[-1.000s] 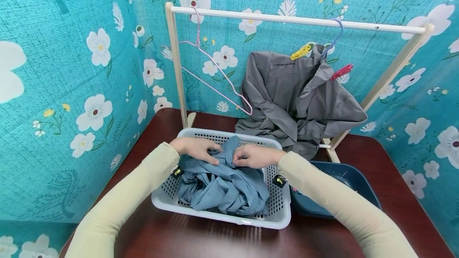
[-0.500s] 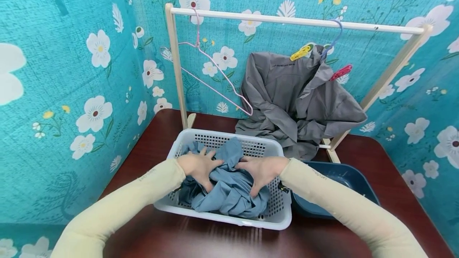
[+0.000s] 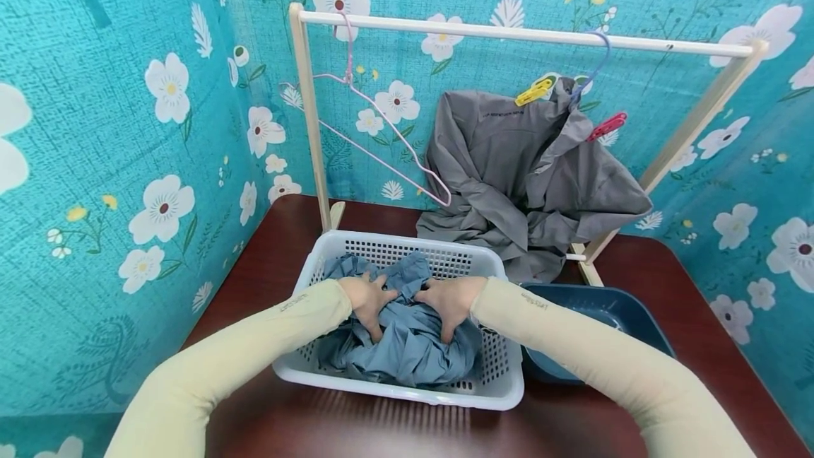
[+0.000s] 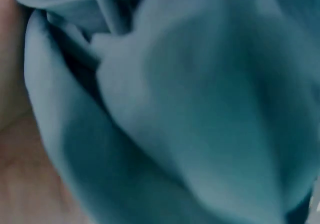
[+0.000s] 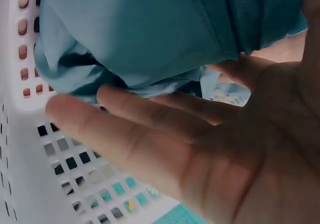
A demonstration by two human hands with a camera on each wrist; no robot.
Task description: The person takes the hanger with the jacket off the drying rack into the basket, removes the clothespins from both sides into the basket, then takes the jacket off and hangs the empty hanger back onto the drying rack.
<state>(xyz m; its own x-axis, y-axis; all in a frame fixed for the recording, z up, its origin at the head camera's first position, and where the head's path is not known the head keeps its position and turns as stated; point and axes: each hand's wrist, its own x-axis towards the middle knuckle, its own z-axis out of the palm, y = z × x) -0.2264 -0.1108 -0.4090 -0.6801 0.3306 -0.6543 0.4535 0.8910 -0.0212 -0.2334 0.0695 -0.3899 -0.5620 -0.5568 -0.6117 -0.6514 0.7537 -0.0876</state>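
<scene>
A crumpled blue-grey cloth garment lies heaped in a light grey perforated plastic basket. My left hand rests on the heap's left side, fingers spread toward the back and thumb toward the front. Opposite it, my right hand touches the right side with thumb and fingers spread. The right wrist view shows straight right fingers along the underside of the cloth, beside the basket wall. Folds of cloth fill the left wrist view, hiding most of the left hand.
Behind the basket stands a wooden rack on a dark red-brown table. A pink hanger and a grey garment with yellow and red clips hang there. A dark blue basin stands right of the basket.
Both hands were closer at the cloth's upper part with fingers curled in, then spread over it. The left hand has since moved slightly right, and the cloth between them is bunched differently.
</scene>
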